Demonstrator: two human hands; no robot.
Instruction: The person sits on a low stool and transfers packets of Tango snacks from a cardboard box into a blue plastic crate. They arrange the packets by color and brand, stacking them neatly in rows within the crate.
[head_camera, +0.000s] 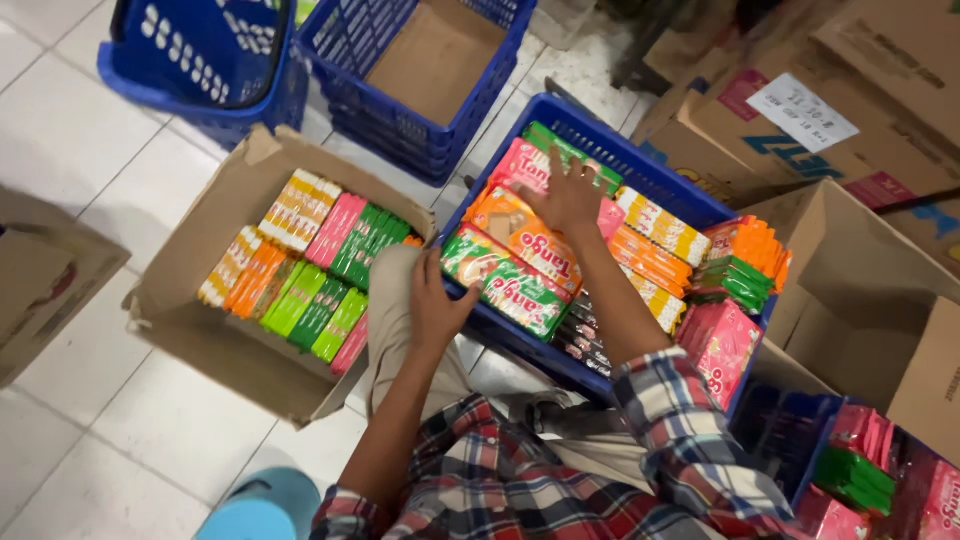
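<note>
White floor tiles (90, 150) are carrying a spread of crates and cartons, viewed from above by a person who is sitting in a plaid shirt.

At centre, a blue crate (690, 195) is standing packed with flat snack packs in red, orange, green and yellow. The right hand (570, 195) is lying open, fingers spread, flat on the red and orange packs (520, 225) at the crate's far left; it is pressing on them rather than closing round anything. The left hand (437, 305) is resting at the crate's near left corner, fingers loosely curved against the end of a green pack (505, 280) that is lying along the crate's edge. Whether that hand is gripping the pack or only steadying it cannot be told.

To the left, an open cardboard box (185, 300) is holding rows of slimmer packs in yellow, orange, pink and green, standing on edge; roughly the right part of the box is filled and bare bottom is showing at the near left. On the far side, an empty blue basket (440, 60) with a cardboard liner is waiting beside another blue basket (200, 60).

Judging from this layout, the centre crate is close to full, while the cardboard box is only partly filled.
</note>
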